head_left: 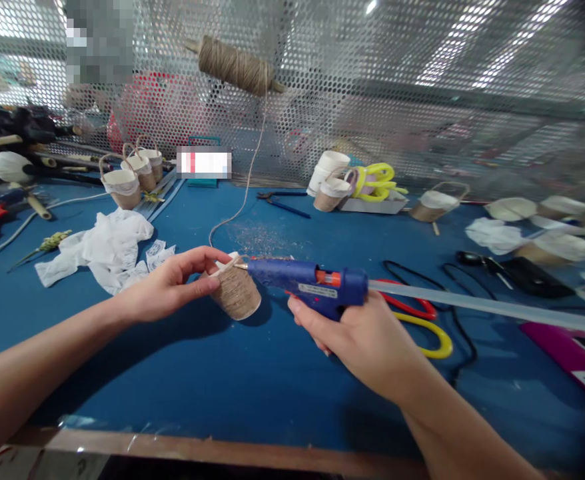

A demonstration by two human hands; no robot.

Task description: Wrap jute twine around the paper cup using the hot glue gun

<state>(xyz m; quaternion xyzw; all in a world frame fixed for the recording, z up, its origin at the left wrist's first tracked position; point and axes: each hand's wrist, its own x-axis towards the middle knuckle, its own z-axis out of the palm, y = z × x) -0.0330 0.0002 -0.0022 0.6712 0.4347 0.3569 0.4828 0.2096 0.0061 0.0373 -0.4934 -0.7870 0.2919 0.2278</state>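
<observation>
In the head view, my left hand [185, 277] grips a small cup [237, 293] wrapped in brown twine, tilted just above the blue table. My right hand [352, 330] is wrapped round the handle of a blue hot glue gun [307, 283]. Its metal nozzle touches or nearly touches the cup near the rim, beside my left fingertips. A long clear glue stick [472, 305] sticks out of the gun's back. From a twine spool [236, 65] on the mesh, a strand of twine [252, 167] hangs down to the cup.
White lace [107, 247] lies at left, with small handled baskets [122, 189] behind it. Pliers [285, 202] lie at the back, near a white cup stack [326, 170] and yellow ribbon [375, 183]. Yellow-and-red-handled scissors [440, 340] and a black cord [465, 333] lie by my right hand.
</observation>
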